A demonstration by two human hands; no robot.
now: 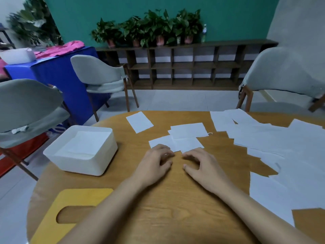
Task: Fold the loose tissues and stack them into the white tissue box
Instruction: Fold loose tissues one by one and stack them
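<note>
Nearest tissue (188,144) lies just far of both hands, long axis L-R, near edge at the fingertips. Left hand (154,161) & right hand (198,164) rest on desk (175,208), fingers loosely curled, pinching nothing. White tissue box (79,164) sits left, nearer left hand.

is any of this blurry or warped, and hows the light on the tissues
Head view: wide-angle warp bows the table edge and the shelf; the top-left plant is smeared, while the left hand and right hand are only slightly soft; the loose tissues wash out to flat white; the corners darken.
</note>
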